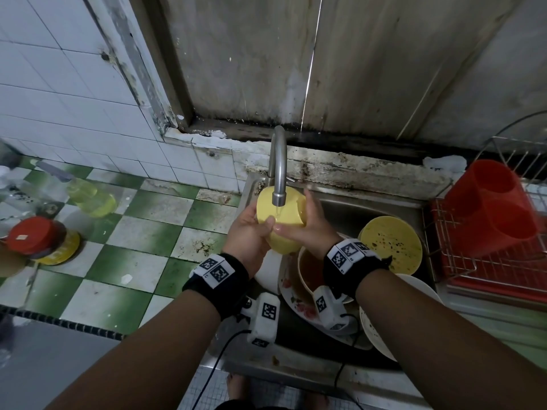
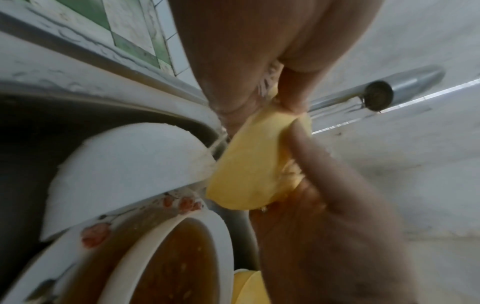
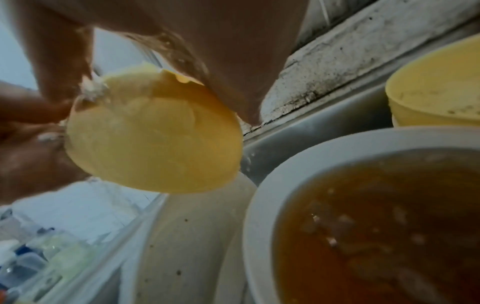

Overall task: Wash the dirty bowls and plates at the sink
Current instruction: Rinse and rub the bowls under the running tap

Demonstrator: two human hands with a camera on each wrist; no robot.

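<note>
Where the view begins, at the near rim of the sink (image 1: 296,369), lie a flowered plate (image 1: 291,294) and a white bowl (image 1: 307,270) of brown liquid, with a dirty yellow bowl (image 1: 390,244) just beyond on the right. Above them, the left hand (image 1: 248,235) and right hand (image 1: 307,229) both curl around 1 yellow bowl (image 1: 278,214), thumbs on its near rim, holding it under the faucet (image 1: 278,170), whose water runs into it. At far right stands a wire rack (image 1: 488,250) holding a red cup holder (image 1: 491,208).
</note>
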